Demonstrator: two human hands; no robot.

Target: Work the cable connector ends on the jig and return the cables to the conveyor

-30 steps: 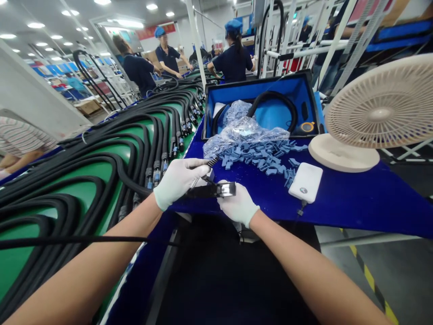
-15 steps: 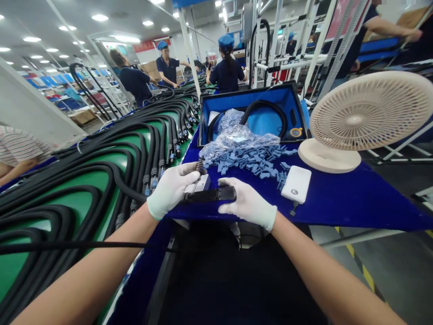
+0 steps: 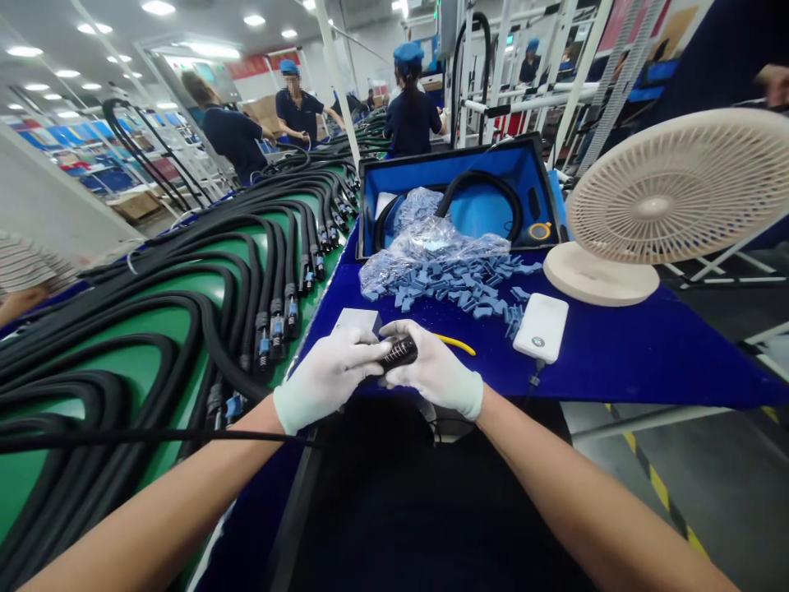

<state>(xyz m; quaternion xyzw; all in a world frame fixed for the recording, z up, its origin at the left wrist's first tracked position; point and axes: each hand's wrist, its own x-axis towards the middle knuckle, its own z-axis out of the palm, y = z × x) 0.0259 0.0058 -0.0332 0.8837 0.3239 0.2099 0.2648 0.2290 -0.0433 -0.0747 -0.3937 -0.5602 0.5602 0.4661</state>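
Observation:
Both of my hands wear white gloves and meet at the near edge of the blue table. My left hand (image 3: 326,374) is closed, its fingertips pressed on a dark metal coil spring (image 3: 399,353). My right hand (image 3: 435,370) is closed around the black fitting (image 3: 412,345) in which the spring lies. The fitting's far side is hidden by the right fingers. Behind the left fingers sits a small light-grey block (image 3: 356,319). A curved yellow handle (image 3: 457,344) sticks out behind my right hand; the rest of it is hidden.
Blue clips (image 3: 453,284) lie heaped beside a clear plastic bag (image 3: 425,238). Behind is a blue bin (image 3: 481,218) with a black hose. A white power bank (image 3: 541,329) and beige fan (image 3: 653,205) stand right. Black hoses (image 3: 209,304) cover the green table left. Several co-workers are beyond.
My left hand has brought the spring right and down to the black fitting. My right hand has closed around the fitting. The yellow handle has come into view; the camera view has shifted slightly.

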